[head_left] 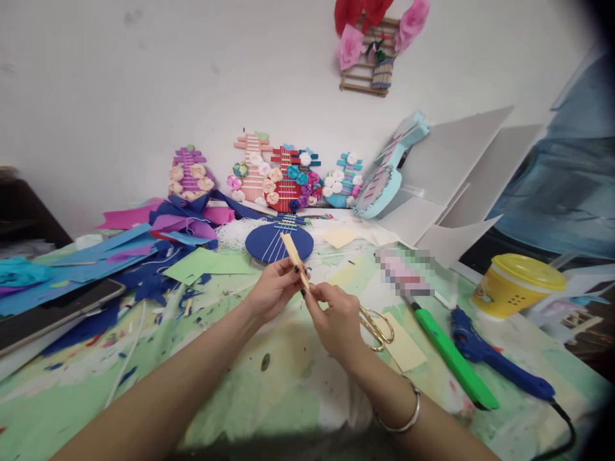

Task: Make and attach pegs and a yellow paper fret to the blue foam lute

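Observation:
A narrow folded strip of pale yellow paper (pixel 289 248) is pinched between both my hands, tilted up and to the left. My left hand (pixel 276 288) has its fingers closed on the middle of the strip. The lower end is gripped by the fingertips of my right hand (pixel 334 317). Just behind the strip lies a dark blue round lute-shaped piece (pixel 262 242) with pale strings. Gold-handled scissors (pixel 377 328) rest right of my right hand, beside a pale yellow paper piece (pixel 407 342).
A green cutter (pixel 451 358), blue glue gun (pixel 500 368) with cord and yellow tub (pixel 516 285) stand at right. Coloured paper (pixel 206 266) and a phone (pixel 57 314) lie left. Several decorated lute shapes (pixel 287 182) lean against the wall.

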Demonstrator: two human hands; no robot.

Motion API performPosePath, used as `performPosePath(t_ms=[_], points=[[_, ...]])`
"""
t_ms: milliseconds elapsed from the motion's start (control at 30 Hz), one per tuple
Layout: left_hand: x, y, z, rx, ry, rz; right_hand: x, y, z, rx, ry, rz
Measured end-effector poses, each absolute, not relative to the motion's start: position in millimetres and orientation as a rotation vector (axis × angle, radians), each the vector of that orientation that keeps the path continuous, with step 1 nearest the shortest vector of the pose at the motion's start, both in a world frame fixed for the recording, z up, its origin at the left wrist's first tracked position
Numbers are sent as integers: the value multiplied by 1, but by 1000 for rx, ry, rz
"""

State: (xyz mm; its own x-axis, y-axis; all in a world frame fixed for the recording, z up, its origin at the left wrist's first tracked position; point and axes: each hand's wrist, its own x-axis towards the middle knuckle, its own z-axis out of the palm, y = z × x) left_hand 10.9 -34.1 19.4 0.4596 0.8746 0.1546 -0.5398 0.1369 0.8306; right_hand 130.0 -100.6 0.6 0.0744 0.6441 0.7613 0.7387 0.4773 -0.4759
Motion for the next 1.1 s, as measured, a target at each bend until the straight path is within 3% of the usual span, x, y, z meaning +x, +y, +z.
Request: performPosePath(t_ms=[200, 500, 700, 1100], points=[[13, -33, 16, 860, 402, 1085, 128, -102, 3, -1238, -1613, -47], [12, -32, 13, 961, 375, 1078, 129, -100, 11, -1162, -1379, 601], [15, -36, 14, 989, 320, 1059, 132, -98, 10, -1071, -1319, 662], [7, -26, 19, 885, 433, 1255, 134, -97, 5, -1200, -1335, 419]])
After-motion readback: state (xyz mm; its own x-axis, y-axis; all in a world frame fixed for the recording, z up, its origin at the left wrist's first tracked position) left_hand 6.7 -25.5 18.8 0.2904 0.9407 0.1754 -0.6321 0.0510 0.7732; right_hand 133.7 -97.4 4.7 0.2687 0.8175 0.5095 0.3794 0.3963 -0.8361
